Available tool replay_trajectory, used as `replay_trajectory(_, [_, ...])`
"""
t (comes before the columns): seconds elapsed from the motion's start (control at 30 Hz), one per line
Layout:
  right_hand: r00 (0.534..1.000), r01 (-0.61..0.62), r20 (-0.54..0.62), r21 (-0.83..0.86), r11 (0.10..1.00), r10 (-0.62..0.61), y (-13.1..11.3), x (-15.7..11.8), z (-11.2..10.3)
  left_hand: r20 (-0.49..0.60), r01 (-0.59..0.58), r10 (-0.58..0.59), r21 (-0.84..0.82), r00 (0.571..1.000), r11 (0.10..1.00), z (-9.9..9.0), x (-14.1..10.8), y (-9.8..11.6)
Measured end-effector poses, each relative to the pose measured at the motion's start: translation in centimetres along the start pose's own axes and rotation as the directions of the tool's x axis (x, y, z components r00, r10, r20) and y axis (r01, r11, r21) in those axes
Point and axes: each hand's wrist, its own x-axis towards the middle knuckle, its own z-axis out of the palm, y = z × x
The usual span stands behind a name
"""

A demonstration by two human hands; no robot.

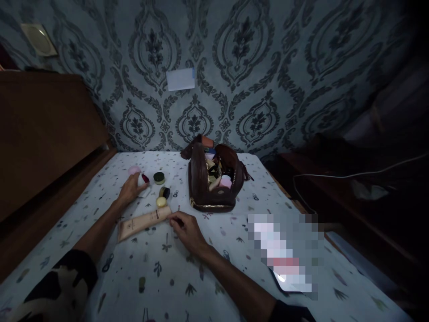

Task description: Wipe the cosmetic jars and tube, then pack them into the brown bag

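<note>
On the left, my left hand is closed around a small white container with a dark red end; much of it is hidden by the fingers. A pink round item lies just behind that hand. My right hand pinches the capped end of a beige squeeze tube, which lies slantwise on the patterned sheet. Beyond the tube are a yellowish round item, a small dark item and a round jar with a dark green lid.
A brown zip bag stands unzipped near the wall, crammed with small items, including a pink-and-white jar. At right lies a phone, its screen blurred out. A wooden panel borders the left side; a white cable runs on the right.
</note>
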Motion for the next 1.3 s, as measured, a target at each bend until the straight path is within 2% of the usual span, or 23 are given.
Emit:
replay_trajectory(0.2, [1.0,0.024,0.004,-0.027,0.999,-0.024,0.3,0.1,0.1,-0.037,0.006,-0.008,-0.031,0.999,1.0,-1.0,-1.5,0.2])
replay_trajectory(0.47, [1.0,0.026,0.003,-0.04,0.999,-0.026,0.1,0.0,0.0,-0.067,0.076,-0.08,-0.052,0.995,0.996,-1.8,-1.0,1.0])
replay_trajectory(0.7, [1.0,0.021,-0.011,-0.037,0.999,-0.021,0.1,0.0,0.2,-0.004,0.086,-0.086,-0.069,0.996,0.994,-1.8,-1.9,1.5])
replay_trajectory(0.9, [0.999,0.021,-0.027,-0.046,0.999,-0.023,0.2,0.0,0.4,0.069,0.018,-0.014,-0.069,0.998,0.997,-1.8,-2.3,2.0])
replay_trajectory(1.03, [0.998,0.02,-0.051,-0.035,0.999,-0.022,0.1,-0.2,0.2,-0.01,0.068,-0.072,-0.202,0.997,0.977,-2.4,-2.7,2.6])
replay_trajectory(1.13, [0.995,0.024,-0.095,0.081,0.996,-0.016,0.0,-0.2,0.3,-0.083,0.094,-0.145,-0.444,0.986,0.891,-3.7,-4.1,4.3])
replay_trajectory(1.2, [0.994,-0.008,-0.102,0.262,0.965,0.036,-0.4,0.0,0.5,-0.091,0.096,-0.185,-0.591,0.979,0.801,-4.8,-5.6,6.2])
replay_trajectory(1.23, [0.994,-0.04,-0.082,0.384,0.923,0.077,-0.6,0.2,0.6,-0.088,0.093,-0.193,-0.639,0.977,0.763,-5.2,-6.4,7.3])
replay_trajectory(1.3, [0.988,-0.123,0.0,0.619,0.776,0.156,-1.2,0.5,0.9,-0.018,0.13,-0.195,-0.685,0.981,0.716,-5.7,-8.2,9.8])
